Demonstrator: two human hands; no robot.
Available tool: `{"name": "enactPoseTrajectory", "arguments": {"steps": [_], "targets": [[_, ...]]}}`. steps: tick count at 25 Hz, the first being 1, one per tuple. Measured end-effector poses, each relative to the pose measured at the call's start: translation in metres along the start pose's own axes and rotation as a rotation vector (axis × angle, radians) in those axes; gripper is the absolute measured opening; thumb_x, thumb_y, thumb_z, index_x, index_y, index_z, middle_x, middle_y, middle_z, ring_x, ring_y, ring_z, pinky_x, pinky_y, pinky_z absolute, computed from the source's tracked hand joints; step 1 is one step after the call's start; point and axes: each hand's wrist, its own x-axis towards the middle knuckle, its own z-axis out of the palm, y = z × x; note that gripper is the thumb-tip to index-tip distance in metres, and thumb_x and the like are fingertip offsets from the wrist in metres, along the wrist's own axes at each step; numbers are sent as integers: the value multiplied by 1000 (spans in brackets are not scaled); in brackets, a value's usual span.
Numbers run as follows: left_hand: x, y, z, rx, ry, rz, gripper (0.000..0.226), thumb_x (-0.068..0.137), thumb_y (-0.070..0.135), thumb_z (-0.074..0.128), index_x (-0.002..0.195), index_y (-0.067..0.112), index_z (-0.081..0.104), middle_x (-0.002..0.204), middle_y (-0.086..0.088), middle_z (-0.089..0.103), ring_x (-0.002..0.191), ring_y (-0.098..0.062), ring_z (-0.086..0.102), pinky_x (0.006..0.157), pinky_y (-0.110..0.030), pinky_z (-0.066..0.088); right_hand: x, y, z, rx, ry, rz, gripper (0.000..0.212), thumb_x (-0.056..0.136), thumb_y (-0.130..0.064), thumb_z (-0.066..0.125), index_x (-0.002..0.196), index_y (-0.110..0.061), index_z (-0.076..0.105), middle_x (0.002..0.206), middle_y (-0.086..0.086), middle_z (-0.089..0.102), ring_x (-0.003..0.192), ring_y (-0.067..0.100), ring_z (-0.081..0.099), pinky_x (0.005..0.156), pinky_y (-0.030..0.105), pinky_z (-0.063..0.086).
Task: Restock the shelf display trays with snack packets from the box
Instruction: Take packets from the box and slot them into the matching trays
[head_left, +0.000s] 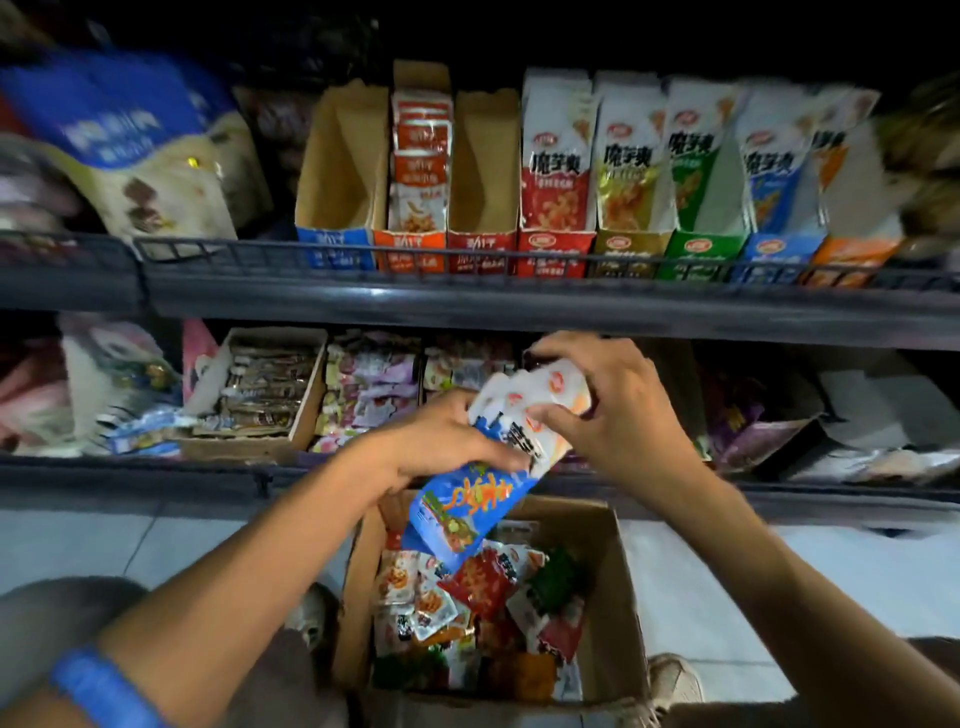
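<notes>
Both hands hold one bundle of blue packets (485, 467) above the box (613, 587). The left hand (441, 447) grips its middle, fingers curled around; the right hand (613, 405) pinches the white top end. The bundle's long axis slants, white end up-right toward the shelf, blue end down-left over the box. Trays (779, 249) stand on the upper shelf.

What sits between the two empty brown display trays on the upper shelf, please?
In the head view, a narrow orange-fronted tray stacked with orange-and-white snack packets stands between the blue-fronted empty tray and the red-fronted one.
</notes>
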Motion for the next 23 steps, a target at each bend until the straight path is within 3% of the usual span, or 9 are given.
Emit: {"name": "enactPoseTrajectory", "arguments": {"steps": [2,4,6,8,13,16,19,21,23], "targets": [[-3,13,-4,-338,160,13,26,74,9,82,99,10,75,101,-13,77,90,-28,73,94,-46,56,0,-14,2,287,96,362,64,76,-31,80,131,-23,48,123,-8,55,104,10,57,88,29,49],[-7,28,-1,-516,202,39,28,79,17,77,106,11,74,101,-12,77,87,-26,74,88,-48,58,4,-26,-1,812,-39,643,56,78,-19,79,125,-17,48,113,6,64,88,14,65,76,35,56],[-9,40,2,-577,212,75,33,76,28,75,106,14,74,103,-10,77,90,-27,74,87,-50,58,5,-29,-2,1079,-158,660,47,76,-4,76,117,-7,53,102,14,72,84,23,71,72,40,60],[-10,51,1,-625,178,104,35,71,30,75,103,16,75,104,-9,77,93,-26,74,91,-49,57,10,-29,-1,1096,-79,582,42,76,1,75,112,-3,55,97,15,73,85,26,73,67,36,60],[1,72,0,-634,108,126,40,79,-1,68,116,12,70,112,-9,75,107,-30,70,101,-49,51,30,-22,-14,1084,277,621,27,82,-9,70,105,-6,56,91,7,76,83,20,73,67,30,59],[10,81,7,-681,70,150,30,88,-5,61,110,12,71,109,-11,76,104,-30,71,93,-48,55,38,-15,-24,977,344,614,17,87,-14,69,100,-5,62,90,9,76,86,25,72,75,38,59],[17,89,13,-739,7,158,24,85,4,64,106,13,72,105,-15,76,89,-30,75,82,-49,60,47,-6,-41,990,365,643,8,87,-9,68,93,-4,68,91,15,74,83,27,69,76,39,58],[19,96,16,-798,-36,174,24,83,11,64,105,12,72,103,-18,75,80,-33,75,74,-53,61,55,3,-55,1136,360,684,17,88,-6,65,103,2,65,99,18,73,88,30,69,79,42,59],[23,104,17,-847,-11,197,24,82,12,64,104,13,73,103,-16,76,80,-31,75,74,-55,59,64,22,-76,1117,418,687,22,87,-6,65,107,0,60,100,18,73,86,30,70,75,43,59]]}}
